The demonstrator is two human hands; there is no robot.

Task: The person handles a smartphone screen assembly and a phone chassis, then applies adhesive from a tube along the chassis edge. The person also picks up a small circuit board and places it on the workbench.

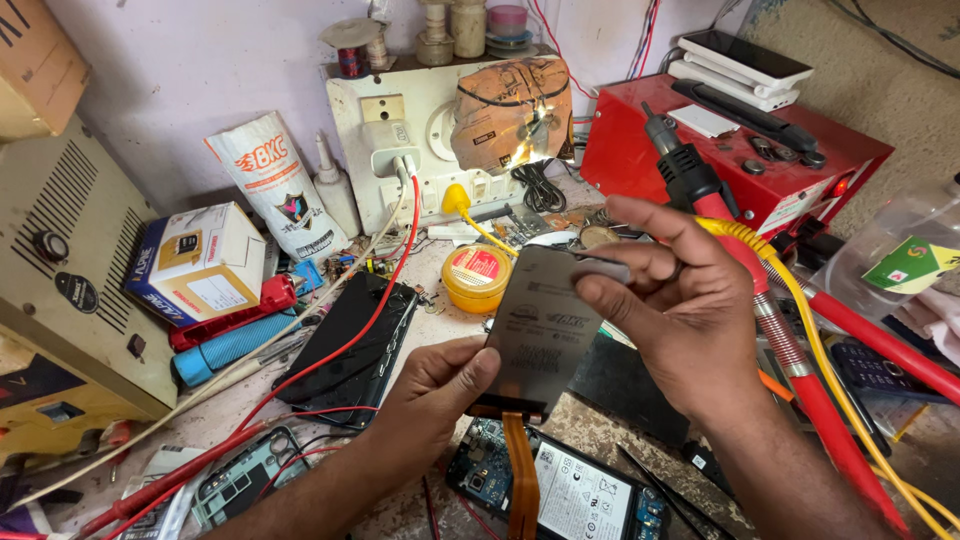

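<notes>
1. The fingers [470,372] of the left hand [425,400] are pinching the lower left edge of a thin, flat, grey metal plate [545,325], thumb pressed on its face; the plate is being held upright above the cluttered bench, in the middle of the view.
2. The right hand [680,320] is gripping the same plate at its upper right corner, thumb [600,268] lying along the top edge and the other fingers curling behind, so both hands are closed on it.
3. The plate is looking dull and smooth, rectangular with rounded corners, with small dark markings on its face.
4. An orange ribbon cable [520,470], flat and glossy, is hanging from a dark strip at the plate's lower edge and running down over an opened phone [560,490], whose white-labelled battery and blue circuit board are showing.
5. A soldering iron [780,330] with a black head, red handle and coiled metal spring is lying across the right wrist, a yellow cable [790,290] running beside it.
6. A round yellow tin [478,275] with a red label is sitting just behind the plate on the bench.
7. A black phone [350,350] is lying flat to the left of the left hand, crossed by a red wire [385,290].
8. A red metal box [730,150] is standing at the back right, near a white wall socket board [400,130].
</notes>
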